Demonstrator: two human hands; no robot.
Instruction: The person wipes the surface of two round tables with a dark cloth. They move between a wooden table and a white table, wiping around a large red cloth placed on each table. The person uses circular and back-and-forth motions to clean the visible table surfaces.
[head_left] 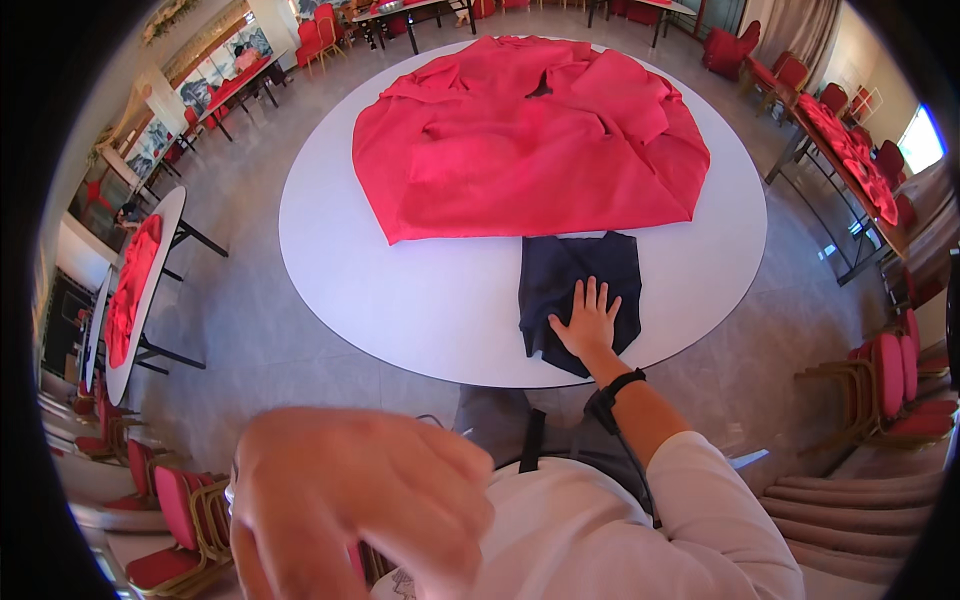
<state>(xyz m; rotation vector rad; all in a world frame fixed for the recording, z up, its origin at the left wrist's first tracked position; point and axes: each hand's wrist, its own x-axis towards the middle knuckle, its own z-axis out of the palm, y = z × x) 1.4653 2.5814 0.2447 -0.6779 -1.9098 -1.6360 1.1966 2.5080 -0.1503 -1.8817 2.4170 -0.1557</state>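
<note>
My right hand lies flat with fingers spread on a dark navy folded cloth, pressing it to the round white table. A black band circles that wrist. The cloth sits at the table's near edge, one corner reaching the rim. Beyond it, a large crumpled red cloth covers much of the table's far half; its near edge meets the dark cloth's top. Close to the camera, my left hand looms large and slightly blurred. Its fingers are curled, and anything inside them is hidden.
A white table with red cloth stands to the left, and a long table with red cloth to the right. Red chairs are stacked at the right; more stand at lower left. Farther tables line the back of the room.
</note>
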